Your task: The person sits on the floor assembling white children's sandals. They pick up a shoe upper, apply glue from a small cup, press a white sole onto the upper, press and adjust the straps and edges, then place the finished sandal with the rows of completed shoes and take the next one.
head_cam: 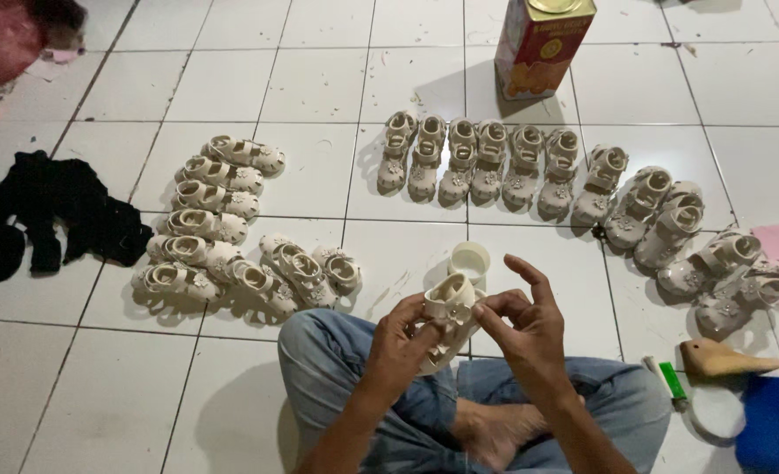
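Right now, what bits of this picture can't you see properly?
Head view only:
- Sole of the cream sandal: hidden by the left hand and right hand holding it.
- Tin: top cut off by the upper edge.
- Blue thing: cut off at the right corner.
- Flower trims on the far row of sandals: too small for detail.

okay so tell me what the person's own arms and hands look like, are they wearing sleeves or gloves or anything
Both hands are bare: no gloves on the left hand or the right hand, and no rings, watch or bracelet show. The forearms are uncovered as far as the view reaches, so no sleeves are visible. The only clothing in view is blue jeans on the crossed legs.
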